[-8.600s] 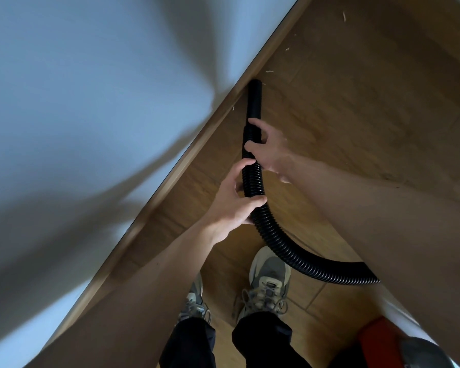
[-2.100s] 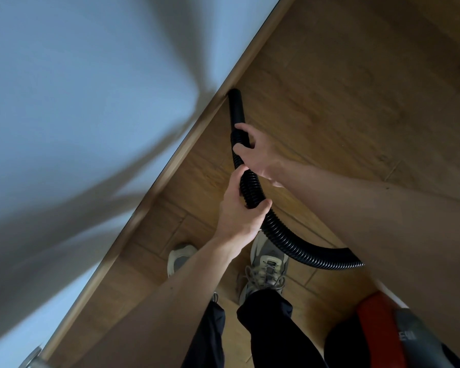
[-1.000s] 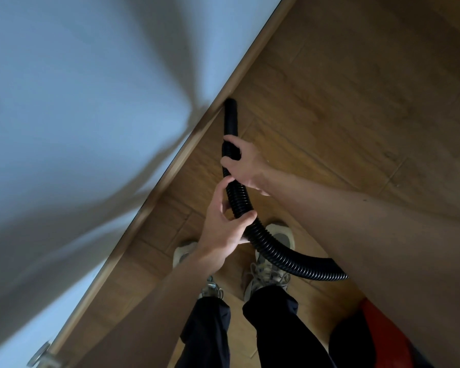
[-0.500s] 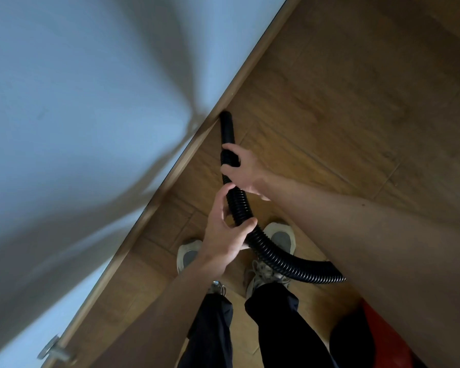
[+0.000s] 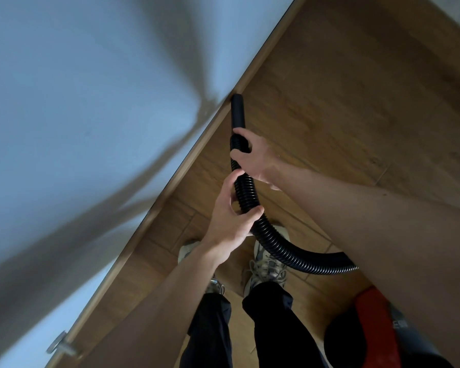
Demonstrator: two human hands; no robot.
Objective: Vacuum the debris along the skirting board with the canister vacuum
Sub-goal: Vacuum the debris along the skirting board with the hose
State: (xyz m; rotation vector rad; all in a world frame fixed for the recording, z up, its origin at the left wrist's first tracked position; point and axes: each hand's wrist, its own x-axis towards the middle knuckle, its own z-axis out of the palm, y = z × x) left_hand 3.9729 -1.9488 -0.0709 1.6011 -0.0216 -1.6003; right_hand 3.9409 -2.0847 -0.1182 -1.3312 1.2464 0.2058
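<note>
A black ribbed vacuum hose (image 5: pixel 276 240) curves from under my right arm up to a smooth nozzle (image 5: pixel 237 110), whose tip rests against the wooden skirting board (image 5: pixel 197 144). My right hand (image 5: pixel 255 158) grips the hose just behind the nozzle. My left hand (image 5: pixel 231 219) is wrapped around the hose a little lower. The red and grey canister vacuum (image 5: pixel 377 325) sits at the bottom right, partly hidden by my right arm. I see no debris near the nozzle.
A pale wall (image 5: pixel 77 115) fills the left side above the skirting board. The wood floor (image 5: pixel 343 102) stretches to the right. My two shoes (image 5: pixel 266 264) stand close to the board. A metal door stop (image 5: pixel 60 346) sticks out at the bottom left.
The view has shifted along the wall and the door stop has come into sight. The nozzle stays at the skirting board, both hands keep their grip, and the debris seen earlier is out of view.
</note>
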